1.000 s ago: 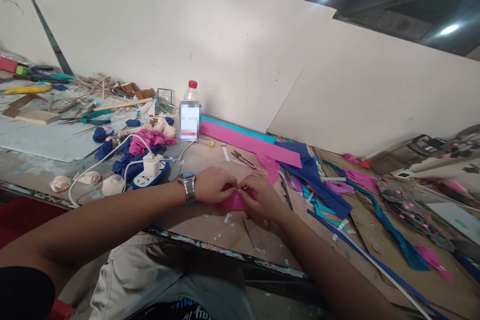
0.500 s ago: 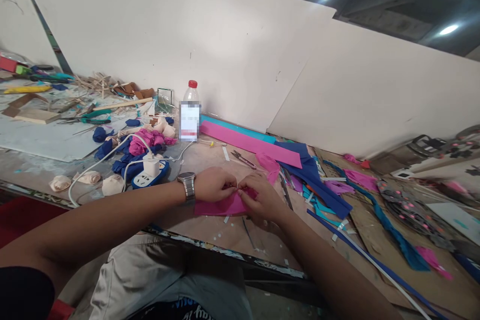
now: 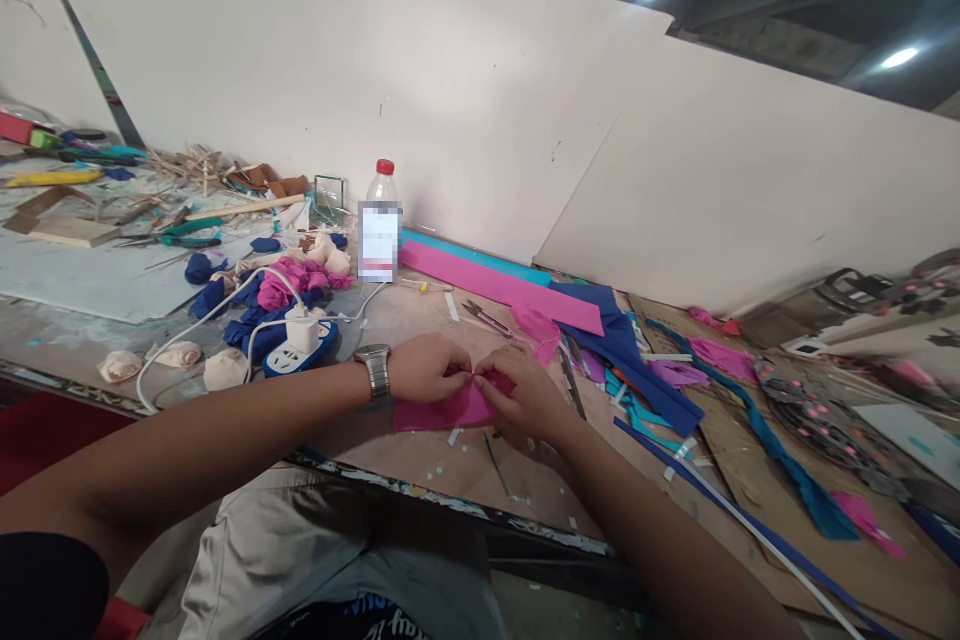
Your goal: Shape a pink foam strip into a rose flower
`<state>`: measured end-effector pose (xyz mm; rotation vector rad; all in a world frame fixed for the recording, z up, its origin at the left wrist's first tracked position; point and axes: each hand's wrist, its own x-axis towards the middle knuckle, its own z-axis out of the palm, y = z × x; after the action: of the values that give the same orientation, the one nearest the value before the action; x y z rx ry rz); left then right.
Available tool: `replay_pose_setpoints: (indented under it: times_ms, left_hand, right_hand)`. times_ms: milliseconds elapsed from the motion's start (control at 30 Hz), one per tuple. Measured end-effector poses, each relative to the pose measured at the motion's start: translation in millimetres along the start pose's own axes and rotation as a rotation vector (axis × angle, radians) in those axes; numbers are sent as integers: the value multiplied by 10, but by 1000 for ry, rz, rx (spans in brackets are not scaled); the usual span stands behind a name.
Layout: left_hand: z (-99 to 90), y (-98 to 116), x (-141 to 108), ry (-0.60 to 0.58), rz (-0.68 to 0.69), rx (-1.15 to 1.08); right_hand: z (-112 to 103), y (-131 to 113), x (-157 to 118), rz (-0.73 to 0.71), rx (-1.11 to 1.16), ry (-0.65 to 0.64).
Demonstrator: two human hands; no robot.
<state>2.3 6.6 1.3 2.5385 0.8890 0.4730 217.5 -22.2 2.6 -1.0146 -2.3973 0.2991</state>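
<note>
And here we are: the left hand is nearly closed, thumb against forefinger, pinching the upper edge of the pink sheet. The right hand meets it at three o'clock, curled in, its own thumb and finger gripping that sheet, fingertips almost touching! The sheet itself spreads below the left hand, seven o'clock from the pinch. Small snips lie at twelve, the red-capped bottle stands at ten-thirty, and the power strip sits at nine.
</note>
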Motion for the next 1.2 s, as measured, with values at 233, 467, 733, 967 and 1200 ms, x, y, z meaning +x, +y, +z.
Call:
replay_pose_setpoints:
  times_ms: [233, 467, 733, 967, 1200]
  left_hand:
    - [3, -4, 0, -15, -20, -15]
    - [1, 20, -2, -30, -23, -40]
    - [-5, 32, -3, -36, -40, -27]
    - [9, 26, -3, -33, -49, -11]
    - [14, 32, -2, -43, -53, -15]
  right_hand:
    - [4, 3, -3, 13, -12, 13]
    - [9, 6, -7, 16, -12, 14]
    - [18, 16, -2, 21, -26, 33]
    - [6, 4, -9, 11, -6, 32]
    - [13, 14, -16, 7, -15, 33]
